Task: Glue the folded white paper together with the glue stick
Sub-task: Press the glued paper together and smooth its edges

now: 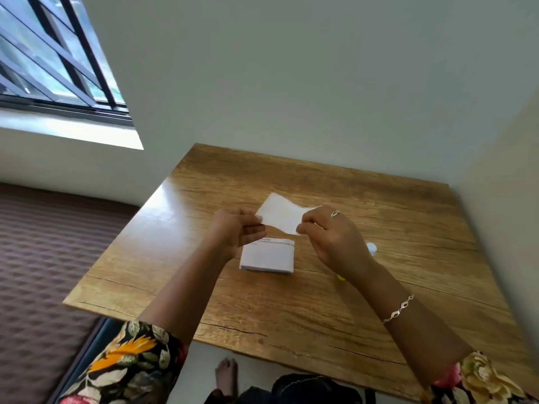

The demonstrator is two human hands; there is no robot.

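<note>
Left hand (pixel 236 231) and right hand (pixel 329 237) pinch opposite ends of a small folded white paper (pixel 280 217).
The glue stick (pixel 371 248), apparently white-capped, lies mostly hidden under the right hand, which is nearer.

A folded paper (pixel 267 256) lies on the table (pixel 291 310) — the glue stick (pixel 371 248) to its right, a sheet (pixel 281 212) held above.
</note>
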